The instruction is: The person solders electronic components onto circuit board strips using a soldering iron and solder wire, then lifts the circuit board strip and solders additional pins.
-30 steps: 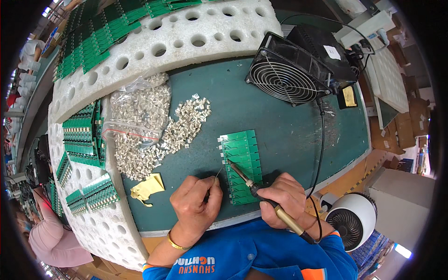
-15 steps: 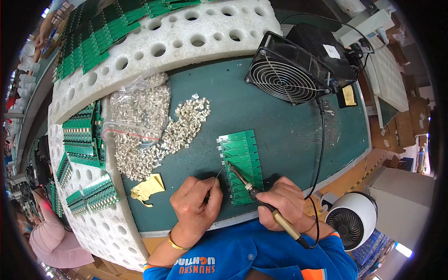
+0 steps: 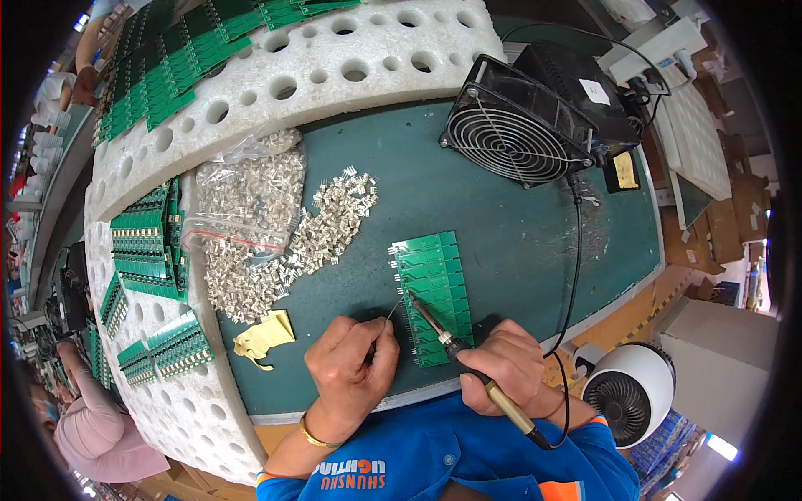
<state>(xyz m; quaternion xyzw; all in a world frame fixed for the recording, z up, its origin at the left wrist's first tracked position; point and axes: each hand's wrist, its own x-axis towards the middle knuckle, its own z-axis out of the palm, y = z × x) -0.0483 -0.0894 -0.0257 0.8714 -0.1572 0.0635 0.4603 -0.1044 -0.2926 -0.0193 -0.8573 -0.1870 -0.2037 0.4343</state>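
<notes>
A green circuit board panel [image 3: 433, 288] lies on the work mat, with a row of small white connectors along its left edge. My right hand [image 3: 503, 367] grips a soldering iron [image 3: 494, 391] by its handle, and the iron's tip rests at the left edge of the panel. Pinched in my left hand [image 3: 351, 361] is a thin solder wire [image 3: 393, 310], its end close to the iron's tip. Left of the panel lies a heap of small white connectors [image 3: 338, 213], partly spilling from a clear plastic bag [image 3: 249, 188].
Foam blocks [image 3: 322, 75] with round holes border the mat at back and left, carrying stacked green boards [image 3: 150, 238]. A black fan [image 3: 514, 138] stands at back right; the iron's cord [image 3: 576, 275] runs beside it. A yellow sponge piece [image 3: 266, 336] lies left. A co-worker [image 3: 92, 417] sits far left.
My hands, the iron and the panel stay almost in place, with only a tiny shift of the iron. At the far left, the co-worker's arm has moved.
</notes>
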